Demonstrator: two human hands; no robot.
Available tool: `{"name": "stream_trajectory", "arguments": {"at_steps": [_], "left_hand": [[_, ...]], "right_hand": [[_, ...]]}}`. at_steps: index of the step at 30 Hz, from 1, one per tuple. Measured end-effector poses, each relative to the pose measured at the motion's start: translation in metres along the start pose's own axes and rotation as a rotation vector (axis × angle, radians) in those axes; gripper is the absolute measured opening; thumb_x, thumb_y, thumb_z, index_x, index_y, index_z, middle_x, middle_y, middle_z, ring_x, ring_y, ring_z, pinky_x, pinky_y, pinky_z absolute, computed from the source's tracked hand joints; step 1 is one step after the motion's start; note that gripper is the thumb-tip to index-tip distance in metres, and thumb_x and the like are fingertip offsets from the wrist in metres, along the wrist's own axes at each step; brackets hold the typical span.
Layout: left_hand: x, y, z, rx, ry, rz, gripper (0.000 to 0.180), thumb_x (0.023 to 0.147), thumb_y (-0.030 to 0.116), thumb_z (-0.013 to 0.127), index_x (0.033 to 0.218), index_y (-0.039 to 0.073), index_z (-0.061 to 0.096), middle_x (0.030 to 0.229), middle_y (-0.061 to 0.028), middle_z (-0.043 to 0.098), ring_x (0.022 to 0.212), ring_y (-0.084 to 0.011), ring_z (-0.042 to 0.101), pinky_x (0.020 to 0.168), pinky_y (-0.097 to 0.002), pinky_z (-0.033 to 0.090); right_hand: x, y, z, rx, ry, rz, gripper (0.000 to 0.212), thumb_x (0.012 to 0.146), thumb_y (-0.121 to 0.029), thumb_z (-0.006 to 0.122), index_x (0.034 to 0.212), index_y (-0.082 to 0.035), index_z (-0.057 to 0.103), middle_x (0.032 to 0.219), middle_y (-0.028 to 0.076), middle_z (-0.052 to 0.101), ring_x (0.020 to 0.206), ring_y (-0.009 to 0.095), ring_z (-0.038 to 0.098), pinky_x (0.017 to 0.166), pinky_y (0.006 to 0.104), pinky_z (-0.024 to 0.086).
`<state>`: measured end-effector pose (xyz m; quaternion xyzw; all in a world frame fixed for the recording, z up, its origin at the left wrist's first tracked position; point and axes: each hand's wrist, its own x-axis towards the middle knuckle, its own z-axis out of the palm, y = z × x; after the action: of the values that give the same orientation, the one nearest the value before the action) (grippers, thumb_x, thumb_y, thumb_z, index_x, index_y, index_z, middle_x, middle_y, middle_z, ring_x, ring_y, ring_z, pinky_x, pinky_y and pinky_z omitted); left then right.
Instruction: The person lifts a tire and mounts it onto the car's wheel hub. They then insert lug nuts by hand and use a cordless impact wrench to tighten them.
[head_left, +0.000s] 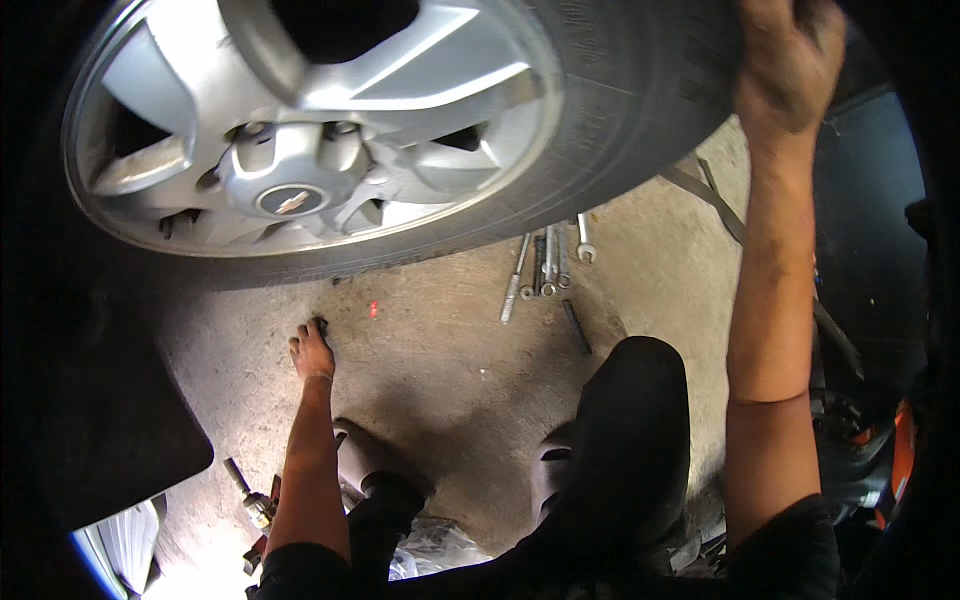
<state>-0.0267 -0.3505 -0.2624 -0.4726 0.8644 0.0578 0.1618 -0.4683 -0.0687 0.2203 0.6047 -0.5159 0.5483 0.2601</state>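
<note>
A large wheel (380, 90) with a silver spoked rim and a black tyre (640, 110) fills the upper part of the view. My right arm reaches up along the right side, and my right hand (795, 65) grips the tyre's outer edge; its fingertips are partly cut off by the frame. Low at the left, my left hand (312, 352) is down at the concrete floor, below the tyre. Its fingers close on a small dark piece (320, 326), too small to name. Silver lug nuts (345, 128) show around the rim's centre cap (290, 200).
Several wrenches (549, 265) and a ratchet-like handle (515, 285) lie on the concrete floor (450, 350), with a dark bar (576, 327) nearby. A dark flat panel (130, 420) is at left, near a tool with a metal end (255, 505). Clear plastic (440, 545) lies by my feet.
</note>
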Motion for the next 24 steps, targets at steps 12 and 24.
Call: {"name": "stream_trajectory", "arguments": {"at_steps": [12, 24], "left_hand": [[-0.151, 0.318, 0.012, -0.832, -0.178, 0.347, 0.057, 0.096, 0.03, 0.07, 0.141, 0.001, 0.049, 0.13, -0.0281, 0.058, 0.117, -0.0428, 0.061, 0.098, -0.0479, 0.052], [-0.122, 0.072, -0.069, -0.231, -0.343, 0.314, 0.048, 0.088, 0.028, 0.078, 0.128, 0.004, 0.064, 0.126, -0.0247, 0.064, 0.121, -0.0378, 0.06, 0.105, -0.0441, 0.048]], "right_hand": [[-0.009, -0.015, -0.014, -0.501, 0.041, 0.087, 0.103, 0.077, -0.061, 0.083, 0.151, -0.003, 0.042, 0.131, 0.019, 0.052, 0.125, 0.031, 0.051, 0.107, 0.0471, 0.043], [-0.505, -0.102, -0.066, -0.371, -0.734, 1.517, 0.063, 0.091, -0.035, 0.073, 0.141, -0.005, 0.049, 0.133, 0.026, 0.053, 0.122, 0.045, 0.055, 0.105, 0.0509, 0.047]]}}
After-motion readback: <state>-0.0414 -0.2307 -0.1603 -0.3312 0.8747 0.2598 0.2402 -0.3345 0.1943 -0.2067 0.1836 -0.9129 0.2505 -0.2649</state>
